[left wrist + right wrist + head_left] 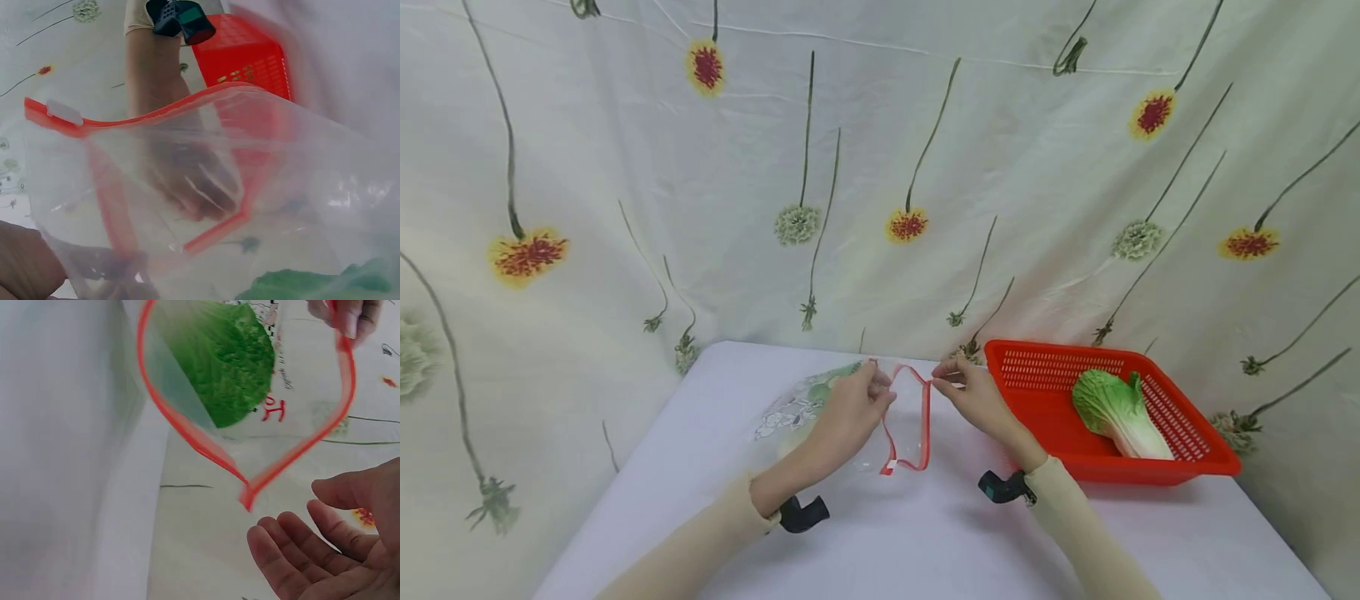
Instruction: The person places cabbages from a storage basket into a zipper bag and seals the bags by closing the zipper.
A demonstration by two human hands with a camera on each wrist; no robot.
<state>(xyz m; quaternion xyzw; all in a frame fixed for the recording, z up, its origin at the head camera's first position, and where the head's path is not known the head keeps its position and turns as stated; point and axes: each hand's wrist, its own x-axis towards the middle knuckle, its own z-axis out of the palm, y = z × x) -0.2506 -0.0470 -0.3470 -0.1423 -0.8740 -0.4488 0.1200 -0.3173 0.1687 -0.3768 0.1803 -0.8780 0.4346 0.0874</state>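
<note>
A clear plastic zip bag (925,429) with a red zip rim stands with its mouth spread, between my two hands above the table. My left hand (848,408) pinches the rim, as the right wrist view also shows. My right hand (331,550) is beside the far corner of the rim, thumb and fingers apart and nothing between them. A white slider (64,113) sits on the red zip. Green leaves (219,369) show through the bag's side; their lower part is hidden. Printed drawings and lettering mark the bag.
To the right stands a red plastic basket (1026,410) with perforated walls, holding a Chinese cabbage (1116,412). Both rest on a white table (880,550). Behind it hangs a flowered cloth (865,167). Black wrist devices (803,514) are on both forearms.
</note>
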